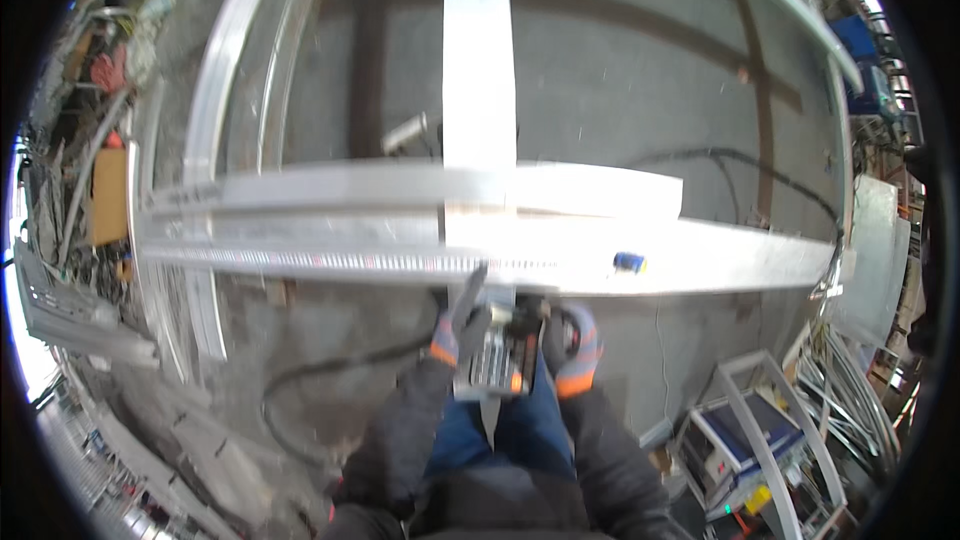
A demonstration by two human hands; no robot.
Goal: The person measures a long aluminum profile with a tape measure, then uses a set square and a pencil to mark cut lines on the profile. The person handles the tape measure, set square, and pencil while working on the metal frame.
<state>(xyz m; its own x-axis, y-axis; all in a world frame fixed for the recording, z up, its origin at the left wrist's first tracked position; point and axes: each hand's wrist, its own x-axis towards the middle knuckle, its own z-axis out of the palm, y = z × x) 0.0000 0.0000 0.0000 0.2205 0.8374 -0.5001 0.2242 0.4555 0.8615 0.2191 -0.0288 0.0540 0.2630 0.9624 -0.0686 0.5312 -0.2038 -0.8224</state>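
A grey calculator (pixel 496 366) with dark keys and one orange key is in front of my waist, above my blue trousers. My right hand (pixel 579 337), in a grey glove with an orange cuff, curls at its upper right edge and appears to grip it. My left hand (pixel 462 325), gloved alike, is by the calculator's upper left, one long dark finger stretched away from me to the measuring tape strip (pixel 400 262). This strip lies along a pale metal beam (pixel 740 258) running left to right. A small blue and yellow object (pixel 629 262) rests on that beam.
Another long metal profile (pixel 480 60) stretches away from me across the beam. A blue-and-white machine (pixel 745 430) with a frame stands at lower right, beside bundled metal lengths (pixel 850 390). Scrap and a cardboard box (pixel 109 196) are at left. A dark cable (pixel 300 372) crosses the floor.
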